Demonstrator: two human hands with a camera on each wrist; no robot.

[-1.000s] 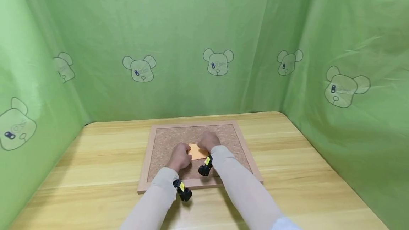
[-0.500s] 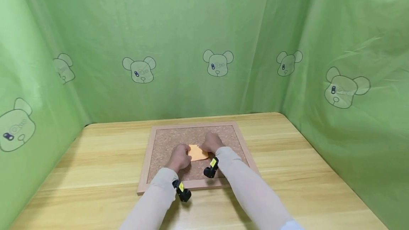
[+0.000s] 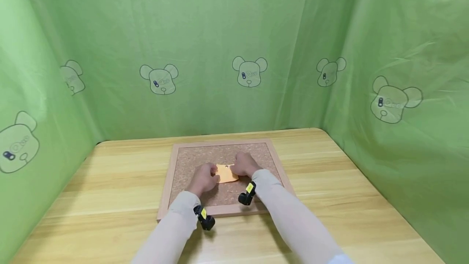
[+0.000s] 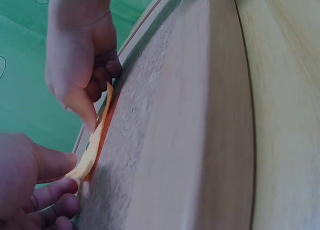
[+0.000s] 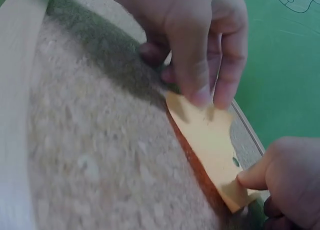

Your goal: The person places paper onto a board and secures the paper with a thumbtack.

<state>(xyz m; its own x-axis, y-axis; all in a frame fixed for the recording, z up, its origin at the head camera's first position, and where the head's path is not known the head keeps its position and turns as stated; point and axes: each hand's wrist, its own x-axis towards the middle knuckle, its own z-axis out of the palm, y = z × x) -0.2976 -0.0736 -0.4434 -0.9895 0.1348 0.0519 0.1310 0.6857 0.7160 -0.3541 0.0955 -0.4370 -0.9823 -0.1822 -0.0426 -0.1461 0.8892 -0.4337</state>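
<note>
A small orange paper note [image 3: 226, 174] lies on the framed corkboard [image 3: 190, 154], its edges curling up a little. Near its top edge shows a small dark round dot [image 5: 236, 161], which looks like a pushpin head. At the note's left end, my left hand [image 3: 203, 179] pinches the edge between thumb and finger. My right hand [image 3: 246, 164] grips the upper right corner; in the right wrist view one digit [image 5: 252, 178] presses on the paper while the other fingers curl beneath.
The corkboard's pale wooden frame [image 4: 200, 110] rests on a wood-grain table [image 3: 121, 182]. Green curtains [image 3: 205, 23] printed with bear heads stand at the back and both sides. A black wrist camera [image 3: 247, 193] hangs under each forearm.
My right hand has shifted slightly right along the note, uncovering the dark dot at its top edge. My left hand has moved slightly left and stays at the left end.
</note>
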